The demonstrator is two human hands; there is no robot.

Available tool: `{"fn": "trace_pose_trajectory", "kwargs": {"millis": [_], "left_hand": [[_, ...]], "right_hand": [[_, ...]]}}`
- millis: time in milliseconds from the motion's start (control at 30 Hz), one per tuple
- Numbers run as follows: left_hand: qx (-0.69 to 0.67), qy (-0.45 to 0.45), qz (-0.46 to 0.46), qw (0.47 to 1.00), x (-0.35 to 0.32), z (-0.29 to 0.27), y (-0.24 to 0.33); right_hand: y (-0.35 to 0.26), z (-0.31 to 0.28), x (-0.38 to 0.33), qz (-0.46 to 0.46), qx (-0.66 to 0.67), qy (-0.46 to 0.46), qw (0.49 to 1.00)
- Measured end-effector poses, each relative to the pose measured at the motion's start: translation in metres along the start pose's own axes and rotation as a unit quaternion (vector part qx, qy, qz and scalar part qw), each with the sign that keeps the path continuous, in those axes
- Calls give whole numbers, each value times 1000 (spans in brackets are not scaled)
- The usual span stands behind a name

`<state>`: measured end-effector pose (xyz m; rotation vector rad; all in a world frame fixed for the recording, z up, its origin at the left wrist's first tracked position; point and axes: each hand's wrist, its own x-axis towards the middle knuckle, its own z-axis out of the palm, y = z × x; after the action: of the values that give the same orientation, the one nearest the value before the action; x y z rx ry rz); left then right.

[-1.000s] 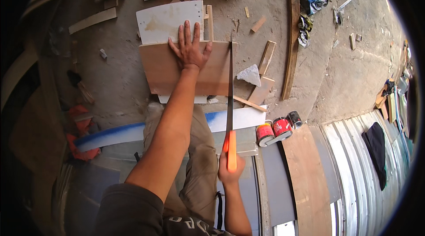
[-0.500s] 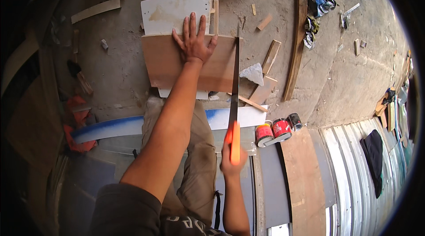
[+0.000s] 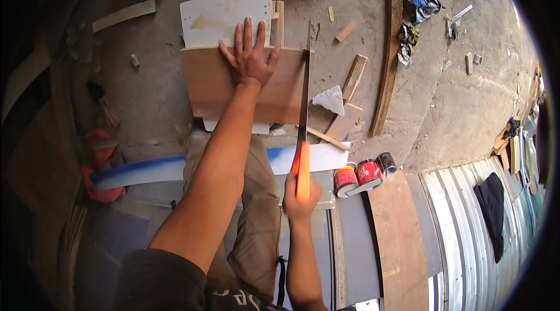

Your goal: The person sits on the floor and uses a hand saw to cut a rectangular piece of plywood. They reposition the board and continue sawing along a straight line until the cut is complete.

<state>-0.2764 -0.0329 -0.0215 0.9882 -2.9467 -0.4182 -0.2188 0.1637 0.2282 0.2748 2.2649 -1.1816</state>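
Observation:
A brown plywood board [image 3: 221, 92] lies across a white board [image 3: 224, 19], which shows beyond its far edge and a little at its near edge. My left hand [image 3: 251, 60] rests on the plywood, fingers spread and reaching over onto the white board. My right hand [image 3: 301, 197] is wrapped round the orange handle of a handsaw [image 3: 305, 101]. The saw's dark blade runs along the plywood's right end, its tip pointing away past the far edge. Part of the handle is hidden by my fingers.
Paint cans [image 3: 368, 173] stand right of the saw handle. A blue-and-white curved strip [image 3: 309, 158] lies near my knees. Wood offcuts [image 3: 354, 76], a broken chunk [image 3: 329, 100] and a long timber [image 3: 389, 48] lie on the right; corrugated sheeting [image 3: 461, 212] at lower right.
My right hand has pushed the saw forward, away from me, along the plywood's right end. My left hand stays flat on the board. The whole view has shifted slightly.

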Motion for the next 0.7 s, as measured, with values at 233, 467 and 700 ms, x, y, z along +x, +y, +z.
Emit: {"fn": "trace_pose_trajectory", "kwargs": {"millis": [233, 467, 700], "left_hand": [[-17, 13, 2, 1000, 1, -1, 2], [-18, 8, 1, 1000, 0, 0, 1], [-12, -2, -5, 1000, 0, -3, 1]], "right_hand": [[0, -2, 30, 17, 16, -20, 1000], [2, 20, 78, 17, 41, -15, 999], [4, -28, -20, 57, -7, -38, 998]]}}
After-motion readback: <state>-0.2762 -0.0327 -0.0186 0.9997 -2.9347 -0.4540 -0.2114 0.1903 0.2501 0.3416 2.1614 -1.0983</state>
